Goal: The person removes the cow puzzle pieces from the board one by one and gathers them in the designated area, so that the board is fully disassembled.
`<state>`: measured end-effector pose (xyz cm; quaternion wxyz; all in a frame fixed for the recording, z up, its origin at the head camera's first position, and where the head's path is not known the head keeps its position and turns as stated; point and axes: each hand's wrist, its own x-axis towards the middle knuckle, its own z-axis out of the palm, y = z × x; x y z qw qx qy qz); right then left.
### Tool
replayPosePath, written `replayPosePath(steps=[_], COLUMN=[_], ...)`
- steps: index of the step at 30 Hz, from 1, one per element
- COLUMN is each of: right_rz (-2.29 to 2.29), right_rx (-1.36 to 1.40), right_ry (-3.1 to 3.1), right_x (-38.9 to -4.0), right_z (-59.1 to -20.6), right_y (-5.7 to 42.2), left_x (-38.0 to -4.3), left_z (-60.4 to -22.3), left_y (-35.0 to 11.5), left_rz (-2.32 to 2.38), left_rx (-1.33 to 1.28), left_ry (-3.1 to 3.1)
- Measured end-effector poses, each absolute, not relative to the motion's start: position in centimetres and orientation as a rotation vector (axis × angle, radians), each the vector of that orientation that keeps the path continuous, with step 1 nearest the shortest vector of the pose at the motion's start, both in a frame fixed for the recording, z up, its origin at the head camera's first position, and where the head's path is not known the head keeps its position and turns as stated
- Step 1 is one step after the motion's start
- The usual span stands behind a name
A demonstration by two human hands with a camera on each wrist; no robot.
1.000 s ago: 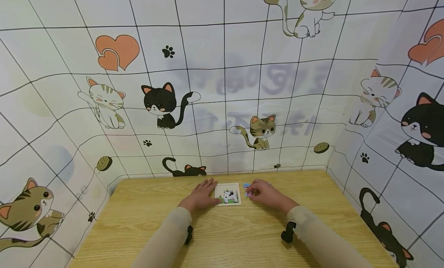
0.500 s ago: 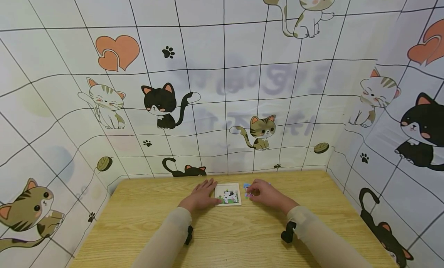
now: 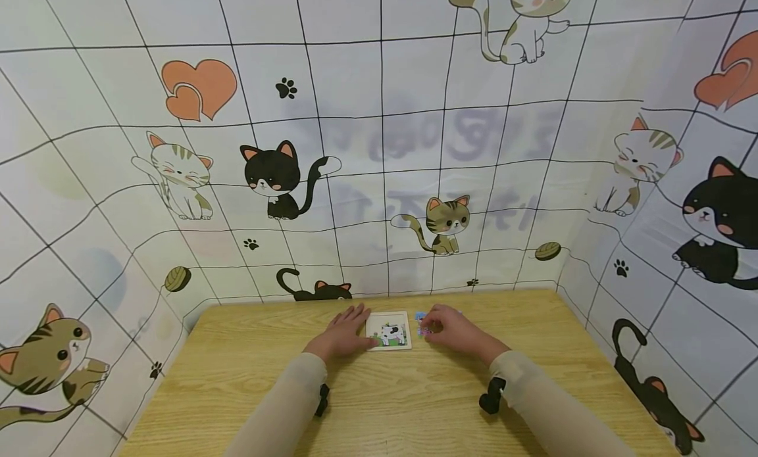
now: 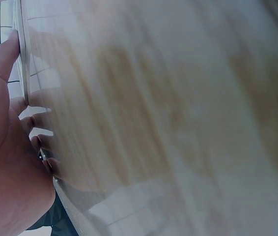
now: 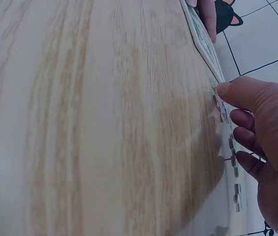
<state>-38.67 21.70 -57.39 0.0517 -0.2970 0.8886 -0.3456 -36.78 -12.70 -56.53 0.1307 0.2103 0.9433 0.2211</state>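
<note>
My left hand (image 3: 343, 335) rests beside a small white-framed jigsaw tray (image 3: 388, 314), fingers stretched out on the table and thumb over its left edge. Inside the tray, joined pieces show a black-and-white cow (image 3: 393, 335) on green; the upper part is plain white. Just right of the tray, my right hand (image 3: 451, 330) bends over loose blue and pink jigsaw pieces (image 3: 420, 317), its fingers curled and partly covering them. In the right wrist view, the thumb (image 5: 235, 92) touches a piece close to the tray's corner; I cannot tell whether a fingertip pinches it.
Several flat pieces (image 5: 237, 189) lie in a row beneath the right hand. Everything sits near the far side of a wooden table (image 3: 379, 404). A cat-patterned cloth (image 3: 355, 181) hangs behind the table and along both sides.
The right fingers shift very slightly over the loose pieces. The left hand and the tray stay in place.
</note>
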Motion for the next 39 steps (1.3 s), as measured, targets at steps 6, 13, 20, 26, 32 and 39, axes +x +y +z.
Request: replayPosePath(steps=[6, 13, 20, 26, 32, 39], right_rz=[-1.094, -1.054, -0.965, -0.857, -0.814, -0.73], right_rx=[-0.952, -1.048, -1.026, -1.02, -0.925, -0.925], right_ry=[2.694, 2.744, 2.786, 2.799, 2.741, 2.713], right_x=[-38.2, -37.5, -37.4, -37.4, -37.8, -38.2], right_z=[-56.7, -56.1, -56.2, -55.8, -55.7, -55.8], right_y=[20.8, 18.1, 15.5, 13.6, 12.3, 12.1], left_x=[-36.7, -36.7, -36.8, -36.9, -36.9, -38.1], left_z=[-56.4, -56.2, -56.3, -56.4, -56.5, -58.2], left_y=[-12.6, -12.7, -12.6, -12.6, -12.7, -13.1], left_rz=[0.642, 0.621, 0.62, 0.608, 0.614, 0.669], left_rx=[0.613, 0.603, 0.605, 0.605, 0.62, 0.628], left_ry=[2.732, 2.731, 2.736, 2.743, 2.741, 2.745])
